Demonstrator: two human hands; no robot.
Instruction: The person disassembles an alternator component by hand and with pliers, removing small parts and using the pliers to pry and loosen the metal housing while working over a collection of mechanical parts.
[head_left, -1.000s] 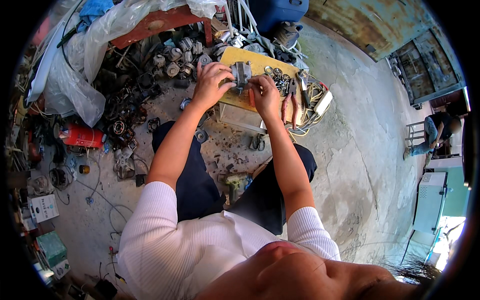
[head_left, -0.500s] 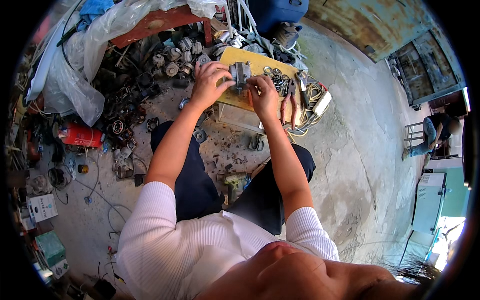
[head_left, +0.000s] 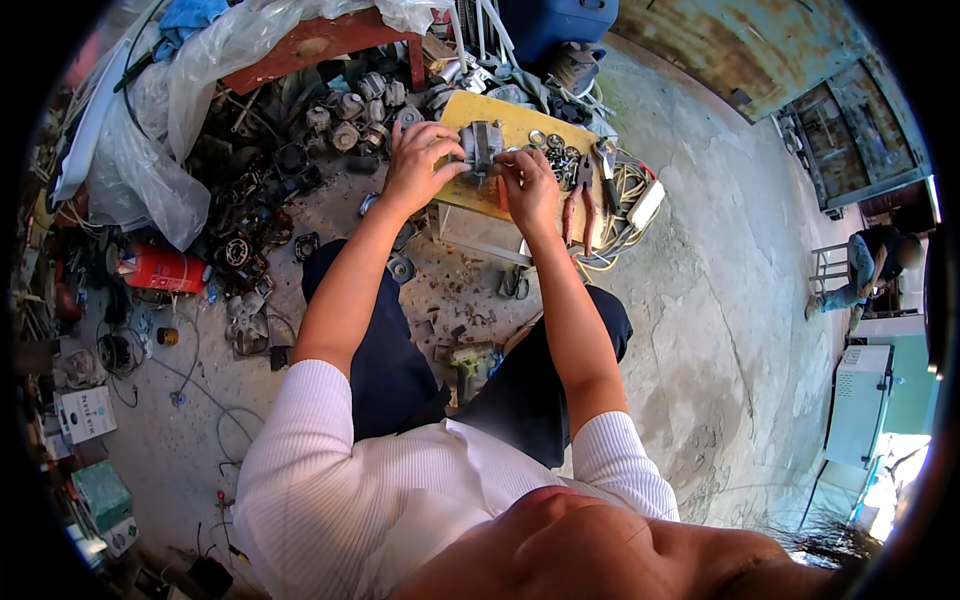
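Working at both ends of a small electric motor (head_left: 483, 146) on a yellow worktop (head_left: 522, 112).

Fine handwork on the motor, at the worktop's left part, looks like the step in hand; it seems to call for light, steady alignment. The left hand (head_left: 412, 172) arches loosely with its fingertips at the motor's left end, though whether they grip is unclear; the right hand (head_left: 530, 186) draws its fingers into a narrow pinch at the other end, and I cannot tell whether they hold a small part. The motor is a dull grey, blocky metal body with a darker middle band. Rightward lie shiny ring-shaped parts (head_left: 562, 158), red-handled pliers (head_left: 589, 212) and an adjustable wrench (head_left: 607, 172), beside pale, looping cables (head_left: 630, 182).
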